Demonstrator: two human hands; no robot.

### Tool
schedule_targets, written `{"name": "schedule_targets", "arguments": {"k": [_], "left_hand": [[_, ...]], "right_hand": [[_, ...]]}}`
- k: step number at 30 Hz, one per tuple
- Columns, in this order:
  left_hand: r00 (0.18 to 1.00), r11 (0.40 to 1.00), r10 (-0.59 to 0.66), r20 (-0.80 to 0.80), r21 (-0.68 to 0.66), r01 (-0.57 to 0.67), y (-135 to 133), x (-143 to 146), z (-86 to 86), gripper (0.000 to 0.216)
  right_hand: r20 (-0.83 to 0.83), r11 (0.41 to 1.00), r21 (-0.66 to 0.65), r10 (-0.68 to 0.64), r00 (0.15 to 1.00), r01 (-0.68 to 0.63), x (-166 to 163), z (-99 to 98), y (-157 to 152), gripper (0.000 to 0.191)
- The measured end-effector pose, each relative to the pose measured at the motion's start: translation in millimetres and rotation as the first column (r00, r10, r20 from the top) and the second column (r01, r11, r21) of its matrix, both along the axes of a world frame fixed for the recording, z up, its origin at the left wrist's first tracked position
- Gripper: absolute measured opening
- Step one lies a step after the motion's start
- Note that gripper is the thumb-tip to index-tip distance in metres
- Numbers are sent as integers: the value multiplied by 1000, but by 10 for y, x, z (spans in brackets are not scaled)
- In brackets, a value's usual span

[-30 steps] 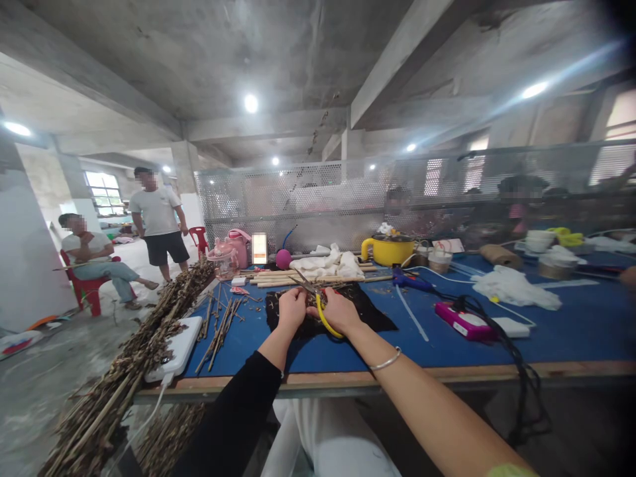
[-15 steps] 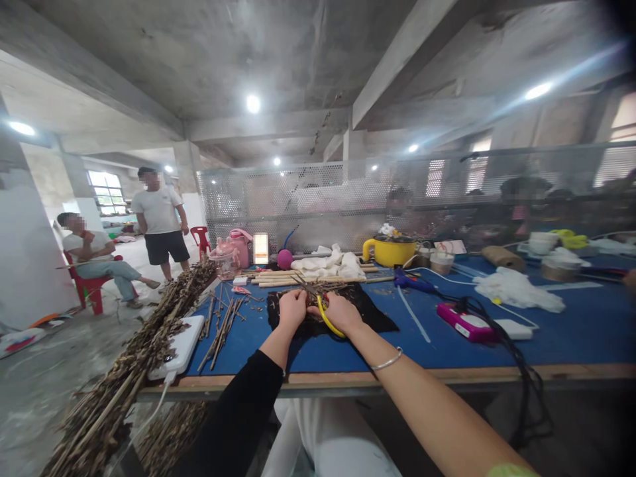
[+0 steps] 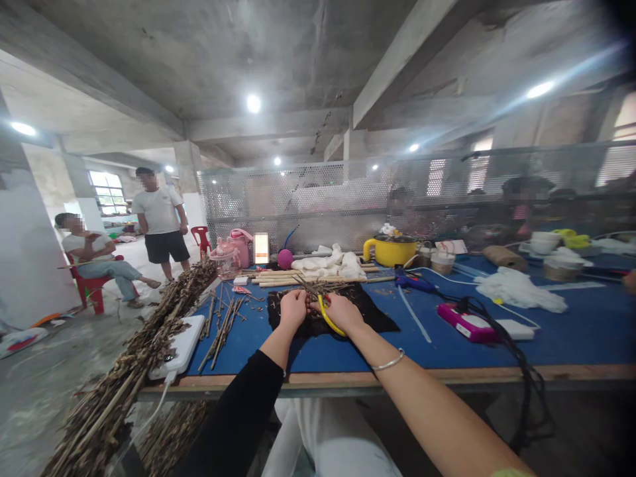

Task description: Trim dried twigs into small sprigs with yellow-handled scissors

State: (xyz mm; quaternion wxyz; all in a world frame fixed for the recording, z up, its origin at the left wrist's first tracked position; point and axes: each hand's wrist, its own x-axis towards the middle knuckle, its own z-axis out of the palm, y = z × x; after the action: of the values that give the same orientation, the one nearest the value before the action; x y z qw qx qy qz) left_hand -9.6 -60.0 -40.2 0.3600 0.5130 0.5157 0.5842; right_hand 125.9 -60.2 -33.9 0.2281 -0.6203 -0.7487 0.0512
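Observation:
Over a black cloth (image 3: 378,317) strewn with dry plant scraps, my two hands work close together. My right hand (image 3: 344,314) is closed round a pair of scissors with yellow handles (image 3: 332,323); its dark blades point away and to the left. Just left of it, my left hand (image 3: 293,309) has its fingers pinched together. What they hold is mostly hidden, and I cannot make it out. Cut dry stalks (image 3: 224,331) lie on the blue table left of the cloth.
A long bundle of dried stalks (image 3: 124,371) leans along the table's left edge beside a white power bank (image 3: 185,348). Behind the cloth lie pale sticks (image 3: 278,281), white fabric (image 3: 332,262) and a yellow pot (image 3: 395,252). A blue glue gun (image 3: 415,282) and magenta box (image 3: 464,322) sit right.
The scissors' handles look slightly closer together, and my hands have shifted very little. The surrounding table things stay where they were.

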Motion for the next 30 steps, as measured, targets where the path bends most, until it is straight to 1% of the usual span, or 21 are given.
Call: {"name": "schedule_targets", "arguments": {"k": [4, 8, 11, 15, 17, 20, 23, 26, 28, 30], "left_hand": [[999, 1000, 20, -46, 13, -20, 13, -21, -23, 23], [999, 1000, 29, -26, 9, -29, 20, -22, -27, 20], [999, 1000, 21, 37, 5, -21, 26, -9, -20, 19], [984, 1000, -19, 175, -6, 20, 35, 12, -6, 19], [977, 999, -36, 208, -4, 38, 36, 18, 0, 18], [983, 999, -35, 181, 14, 33, 35, 14, 2, 17], [996, 999, -15, 83, 51, 11, 30, 2, -5, 14], [1000, 996, -20, 10, 89, 19, 30, -2, -15, 15], [998, 994, -55, 25, 98, 52, 38, 4, -24, 15], [992, 990, -103, 72, 100, 95, 51, 13, -34, 15]], "right_hand": [[-7, 1000, -20, 3, 1000, -3, -4, 7, -5, 59], [-3, 1000, -22, -11, 1000, 11, -5, 8, -6, 58], [12, 1000, -2, -24, 1000, 24, -2, 18, -9, 57], [26, 999, 35, -27, 999, 26, -7, 28, -16, 58], [14, 999, 43, -19, 1000, 18, -13, 15, -12, 59], [-19, 999, 48, 26, 999, -25, -20, -21, 3, 61], [-31, 996, 51, 72, 997, -70, -22, -50, 20, 62], [-31, 993, 67, 98, 995, -96, -22, -58, 32, 62], [-37, 991, 84, 112, 993, -108, -23, -57, 34, 62], [-50, 987, 101, 131, 990, -125, -24, -57, 31, 63]]}}
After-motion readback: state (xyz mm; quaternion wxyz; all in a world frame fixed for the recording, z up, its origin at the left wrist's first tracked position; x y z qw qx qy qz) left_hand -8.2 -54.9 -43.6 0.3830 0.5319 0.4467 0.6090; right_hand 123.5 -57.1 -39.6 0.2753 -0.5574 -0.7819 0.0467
